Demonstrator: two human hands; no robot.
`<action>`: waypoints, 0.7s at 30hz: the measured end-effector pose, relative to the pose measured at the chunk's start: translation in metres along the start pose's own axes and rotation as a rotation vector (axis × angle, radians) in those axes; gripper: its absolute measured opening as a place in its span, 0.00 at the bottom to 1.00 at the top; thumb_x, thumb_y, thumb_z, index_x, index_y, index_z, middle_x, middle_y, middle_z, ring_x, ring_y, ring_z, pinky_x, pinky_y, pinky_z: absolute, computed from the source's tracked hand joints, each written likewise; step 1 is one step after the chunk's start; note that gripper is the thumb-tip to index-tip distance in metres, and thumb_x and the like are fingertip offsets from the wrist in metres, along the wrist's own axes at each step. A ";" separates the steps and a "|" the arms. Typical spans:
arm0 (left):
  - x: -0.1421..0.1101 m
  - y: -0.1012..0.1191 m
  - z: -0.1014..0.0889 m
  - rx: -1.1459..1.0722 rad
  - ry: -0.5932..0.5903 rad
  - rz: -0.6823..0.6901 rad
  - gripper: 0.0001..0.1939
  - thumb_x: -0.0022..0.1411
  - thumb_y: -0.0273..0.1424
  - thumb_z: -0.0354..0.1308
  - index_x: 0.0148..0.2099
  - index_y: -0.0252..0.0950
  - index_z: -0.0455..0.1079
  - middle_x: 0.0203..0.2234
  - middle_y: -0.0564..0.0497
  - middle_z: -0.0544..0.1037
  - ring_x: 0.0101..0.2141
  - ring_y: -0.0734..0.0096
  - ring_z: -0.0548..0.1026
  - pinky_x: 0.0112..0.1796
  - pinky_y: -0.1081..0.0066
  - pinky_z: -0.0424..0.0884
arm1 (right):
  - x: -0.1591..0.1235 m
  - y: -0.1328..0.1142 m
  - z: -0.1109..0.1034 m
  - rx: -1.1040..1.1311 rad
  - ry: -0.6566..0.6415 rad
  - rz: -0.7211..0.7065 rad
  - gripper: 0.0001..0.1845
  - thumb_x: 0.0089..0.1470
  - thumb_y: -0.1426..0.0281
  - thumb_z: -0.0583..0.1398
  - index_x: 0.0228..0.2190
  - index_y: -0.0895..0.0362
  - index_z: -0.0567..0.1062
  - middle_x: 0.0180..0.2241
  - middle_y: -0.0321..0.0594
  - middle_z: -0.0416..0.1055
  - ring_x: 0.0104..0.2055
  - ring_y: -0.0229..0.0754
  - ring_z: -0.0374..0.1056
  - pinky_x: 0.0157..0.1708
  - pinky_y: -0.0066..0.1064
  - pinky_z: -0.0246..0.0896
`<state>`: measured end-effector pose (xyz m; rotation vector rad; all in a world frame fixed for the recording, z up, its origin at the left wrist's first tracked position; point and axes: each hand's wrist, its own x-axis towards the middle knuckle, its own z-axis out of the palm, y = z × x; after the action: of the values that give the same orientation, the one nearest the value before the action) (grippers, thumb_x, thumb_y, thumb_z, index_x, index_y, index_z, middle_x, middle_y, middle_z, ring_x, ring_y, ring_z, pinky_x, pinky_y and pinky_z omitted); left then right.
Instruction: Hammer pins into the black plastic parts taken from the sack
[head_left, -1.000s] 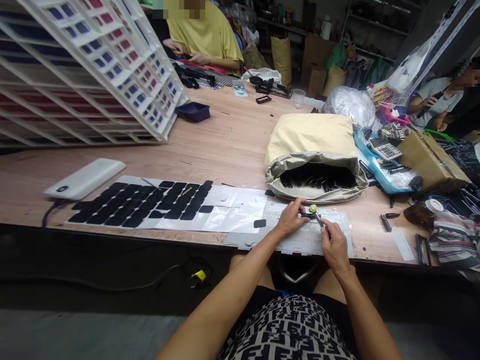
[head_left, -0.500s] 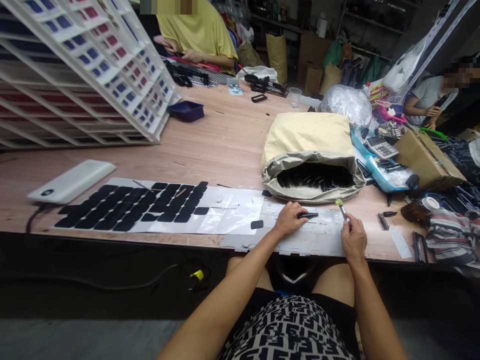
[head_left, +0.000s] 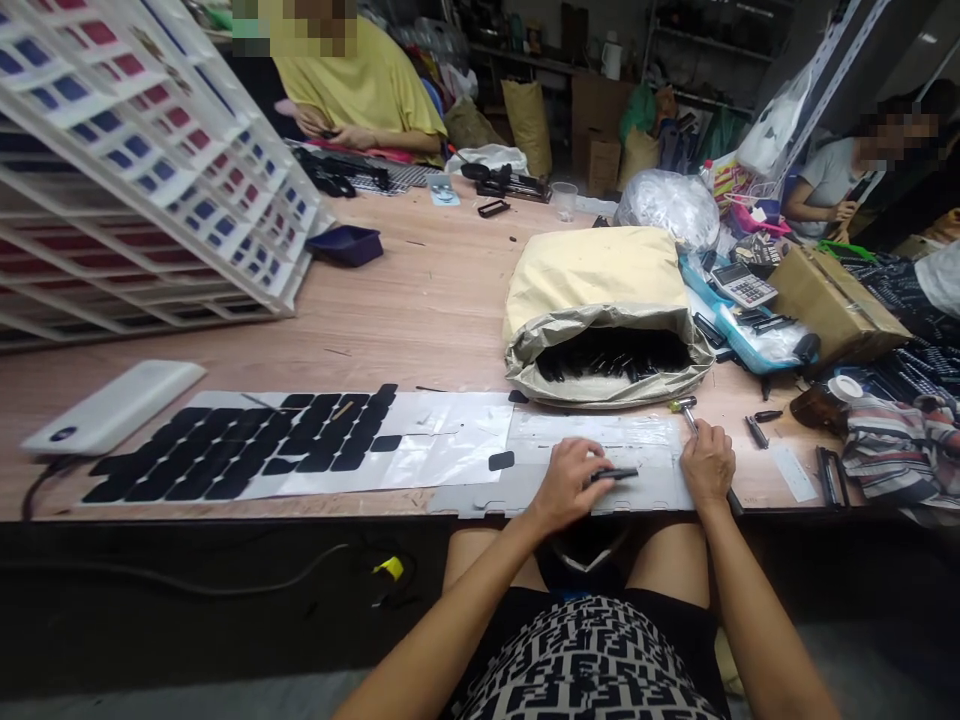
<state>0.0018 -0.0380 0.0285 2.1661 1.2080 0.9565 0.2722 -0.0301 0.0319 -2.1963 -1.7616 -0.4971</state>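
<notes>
Now holds a slim black piece (head_left: 621, 473) pinched in the left hand (head_left: 568, 482), closer than before to the near edge of the grey sheet (head_left: 656, 485), and lowers a small hammer (head_left: 683, 405) at the sheet's right side, keeping the right hand (head_left: 709, 463) curled around it, apparently pausing the hammering to handle the piece

10 o'clock: crate (head_left: 161, 180) was plastic | 2 o'clock: sack (head_left: 596, 275) looked matt, creased | 3 o'clock: tool shaft (head_left: 691, 420) looked metallic
</notes>
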 end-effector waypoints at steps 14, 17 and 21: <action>-0.084 0.012 0.037 0.422 0.076 0.255 0.14 0.61 0.29 0.61 0.50 0.43 0.74 0.53 0.47 0.74 0.52 0.58 0.68 0.55 0.59 0.61 | -0.003 -0.001 0.000 -0.038 0.007 0.003 0.16 0.61 0.71 0.52 0.49 0.56 0.72 0.38 0.45 0.67 0.40 0.46 0.59 0.34 0.35 0.47; -0.091 0.010 0.045 0.454 0.144 0.273 0.15 0.61 0.30 0.61 0.51 0.44 0.74 0.54 0.46 0.74 0.54 0.58 0.67 0.56 0.59 0.59 | -0.003 -0.002 -0.001 -0.030 -0.002 0.001 0.16 0.62 0.71 0.52 0.49 0.56 0.72 0.38 0.45 0.67 0.41 0.46 0.59 0.35 0.35 0.47; -0.099 0.017 0.044 0.414 0.172 0.271 0.17 0.61 0.32 0.61 0.52 0.42 0.73 0.53 0.44 0.74 0.54 0.55 0.68 0.56 0.58 0.60 | -0.004 -0.003 -0.003 -0.030 -0.022 0.009 0.16 0.62 0.71 0.51 0.48 0.56 0.72 0.37 0.44 0.67 0.41 0.46 0.59 0.35 0.35 0.47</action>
<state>0.0081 -0.1351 -0.0221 2.6730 1.3069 1.0994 0.2676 -0.0347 0.0330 -2.2378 -1.7651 -0.5029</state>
